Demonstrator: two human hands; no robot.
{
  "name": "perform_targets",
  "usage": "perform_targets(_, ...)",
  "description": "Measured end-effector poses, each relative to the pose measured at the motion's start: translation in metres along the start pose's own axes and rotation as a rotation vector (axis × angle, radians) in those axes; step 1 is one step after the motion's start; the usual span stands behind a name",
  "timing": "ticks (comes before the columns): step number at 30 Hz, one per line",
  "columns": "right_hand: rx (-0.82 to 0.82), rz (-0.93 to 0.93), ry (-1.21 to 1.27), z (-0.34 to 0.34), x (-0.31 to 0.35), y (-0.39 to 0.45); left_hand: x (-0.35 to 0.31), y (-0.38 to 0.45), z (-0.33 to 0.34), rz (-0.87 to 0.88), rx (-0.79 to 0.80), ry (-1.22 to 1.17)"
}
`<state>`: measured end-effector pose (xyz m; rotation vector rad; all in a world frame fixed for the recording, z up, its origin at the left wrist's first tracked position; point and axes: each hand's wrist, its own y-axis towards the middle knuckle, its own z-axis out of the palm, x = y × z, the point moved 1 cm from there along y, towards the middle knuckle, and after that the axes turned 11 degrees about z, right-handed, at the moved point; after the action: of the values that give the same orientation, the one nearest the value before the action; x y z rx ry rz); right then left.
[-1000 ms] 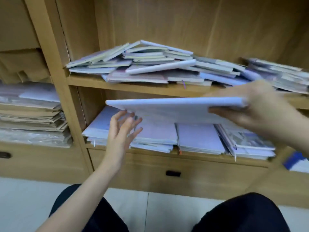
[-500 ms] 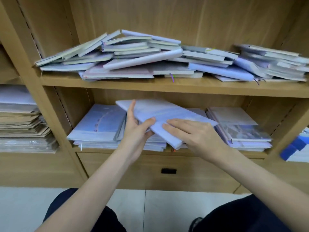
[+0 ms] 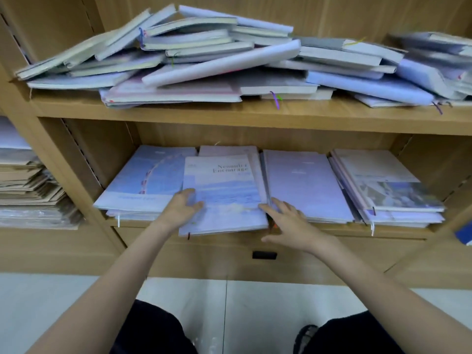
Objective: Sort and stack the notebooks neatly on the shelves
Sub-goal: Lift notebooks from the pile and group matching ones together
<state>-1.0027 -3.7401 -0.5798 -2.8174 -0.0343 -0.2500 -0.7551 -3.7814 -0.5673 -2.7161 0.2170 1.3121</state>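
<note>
A pale lilac notebook [image 3: 224, 198] with a washed blue picture across its cover and dark lettering near the top right lies flat on the second stack from the left on the lower shelf [image 3: 319, 229]. Its near edge juts out past the front of the pile beneath, and a thin dark ribbon hangs from its bottom left corner. The left hand [image 3: 180, 209] rests on the notebook's left edge, fingers relaxed, thumb laid on the cover, gripping nothing. The right hand [image 3: 287, 223] sits at the notebook's bottom right corner, fingers spread and straight, fingertips touching that corner and the stack just beside it. So the notebook lies between the two hands. Three more stacks sit flat on this shelf, one to the left and two to the right. Above, on the upper shelf [image 3: 229, 114], a heap of notebooks [image 3: 219, 60] sprawls at slanted angles.
</note>
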Motion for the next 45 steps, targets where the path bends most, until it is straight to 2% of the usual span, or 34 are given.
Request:
perform_targets(2,-0.022,0.04,0.007,0.001,0.002,0.003,0.009,-0.008,0.006,0.043,0.057,0.124)
perform_targets(4,-0.056,0.053,0.097,0.002,0.005,0.006,0.016,-0.015,0.011,0.057,0.04,0.171)
perform_targets(7,-0.159,0.066,0.335,0.007,0.015,0.006,0.017,-0.022,0.014,0.048,-0.008,0.175)
perform_targets(13,-0.21,0.161,0.618,0.014,0.036,0.005,0.028,-0.028,-0.001,0.037,0.068,0.151)
perform_targets(15,-0.157,0.175,0.709,0.018,0.04,0.006,0.034,-0.036,-0.01,0.04,0.06,0.063)
perform_targets(19,-0.044,0.164,1.018,0.025,0.045,0.006,0.041,-0.053,-0.029,0.015,0.041,-0.337)
perform_targets(23,-0.152,0.125,1.082,0.012,0.038,0.002,0.03,-0.046,-0.033,0.045,0.019,-0.561)
perform_targets(26,-0.277,0.102,1.092,-0.008,0.022,0.001,0.007,-0.024,-0.02,0.137,-0.021,-0.549)
perform_targets(33,-0.574,0.169,0.96,-0.051,-0.064,0.007,-0.064,0.042,0.052,0.293,0.019,-0.433)
perform_targets(35,-0.561,0.256,0.781,-0.054,-0.091,0.014,-0.07,0.054,0.081,0.368,0.045,-0.26)
perform_targets(38,-0.276,0.403,0.432,-0.039,-0.121,0.027,-0.061,0.049,0.123,0.49,0.143,0.204)
perform_targets(40,-0.119,0.426,0.325,-0.026,-0.129,0.029,-0.055,0.041,0.136,0.557,0.192,0.372)
perform_targets(41,-0.109,0.436,0.292,-0.023,-0.131,0.029,-0.053,0.04,0.136,0.574,0.199,0.4)
perform_targets(43,-0.208,0.438,0.2,-0.022,-0.127,0.024,-0.054,0.034,0.126,0.606,0.203,0.434)
perform_targets(45,-0.396,0.328,0.227,-0.031,-0.112,0.014,-0.055,0.028,0.107,0.752,0.036,0.464)
